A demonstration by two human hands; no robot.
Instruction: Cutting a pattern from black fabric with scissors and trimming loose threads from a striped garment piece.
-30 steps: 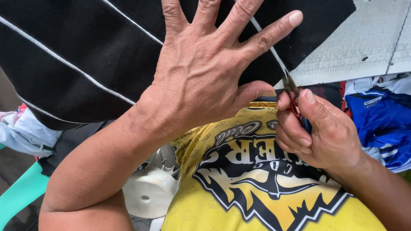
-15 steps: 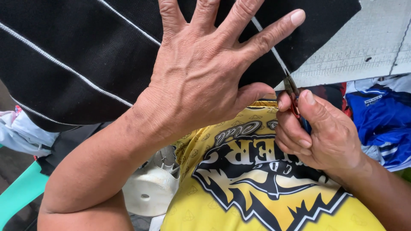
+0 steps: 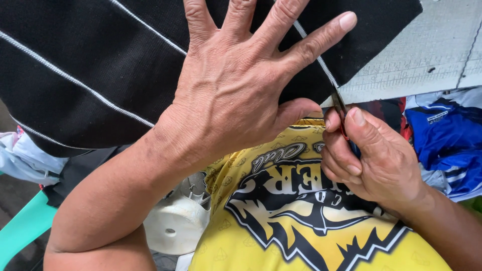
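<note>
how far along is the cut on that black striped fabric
Barely started. Done: the black striped fabric lies flat on the work surface, left hand spread over it. In hand: right hand holds scissors with blades at the fabric's lower edge, on a white stripe. Left: nearly the whole stripe above the blades looks uncut.

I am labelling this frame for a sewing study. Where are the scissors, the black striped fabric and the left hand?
scissors (image 3: 339, 106), head view, on the dark blades at the fabric edge.
black striped fabric (image 3: 95, 65), head view, on its black weave between stripes.
left hand (image 3: 236, 95), head view, on its back.
</note>
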